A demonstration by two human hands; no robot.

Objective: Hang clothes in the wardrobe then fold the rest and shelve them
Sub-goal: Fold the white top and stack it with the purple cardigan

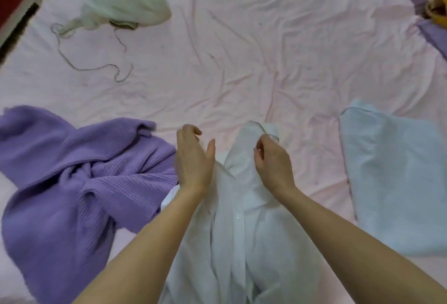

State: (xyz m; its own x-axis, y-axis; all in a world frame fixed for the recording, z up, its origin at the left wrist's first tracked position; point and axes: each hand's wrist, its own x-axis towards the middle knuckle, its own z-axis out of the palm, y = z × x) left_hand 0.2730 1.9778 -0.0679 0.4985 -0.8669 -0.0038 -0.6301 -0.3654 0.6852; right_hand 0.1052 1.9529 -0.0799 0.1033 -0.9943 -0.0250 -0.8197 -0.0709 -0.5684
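Both forearms are bare to the frame edge, no sleeves, with unadorned wrists and fingers.

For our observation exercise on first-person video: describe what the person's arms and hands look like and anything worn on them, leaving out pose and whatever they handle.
Both forearms are bare as far as the picture shows; no sleeves reach into view. The left hand and right hand wear no gloves, and no watch, bracelet or ring can be made out on the wrists or fingers. The fingernails look short and unpainted, though the picture is too soft to be sure.
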